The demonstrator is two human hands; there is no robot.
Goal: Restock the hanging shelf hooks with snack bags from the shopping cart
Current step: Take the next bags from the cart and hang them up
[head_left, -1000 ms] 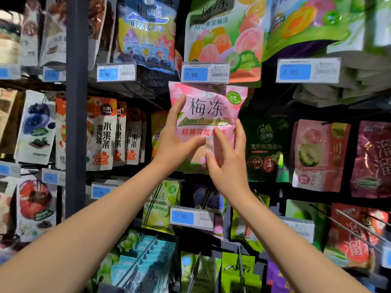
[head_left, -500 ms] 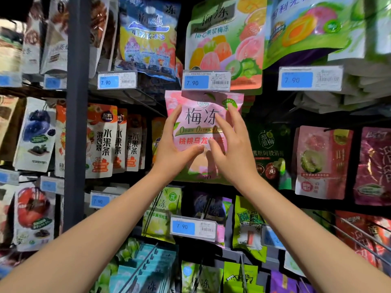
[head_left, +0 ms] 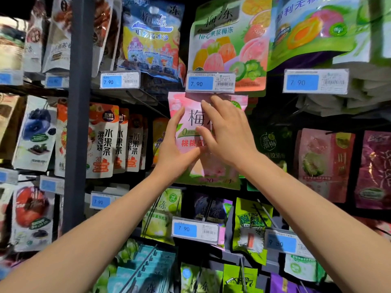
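Pink bag (head_left: pixel 188 111) under the hands: "梅". Upper price tag (head_left: pixel 210 83), just above the right hand (head_left: pixel 228 134): "7.90". Green bag (head_left: pixel 228 39) above that tag: "NFC果浆梅冻". White-and-orange bags (head_left: pixel 105 142), left of the left hand (head_left: pixel 173 153): "水果条", "混合装". Dark green bag (head_left: pixel 270 142), right of the right hand: "溜溜梅". Lower price tag (head_left: pixel 194 230), below both hands: "7.90".

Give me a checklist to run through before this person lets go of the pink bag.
1. Left hand grips the pink bag by its left edge: ok.
2. Right hand lies flat on the bag's upper front: ok.
3. Bag's top edge sits just under the price tag: ok.
4. Hang hole threaded onto a hook: cannot tell; the tag and fingers hide it.
5. Bag held upright, print facing out: ok.
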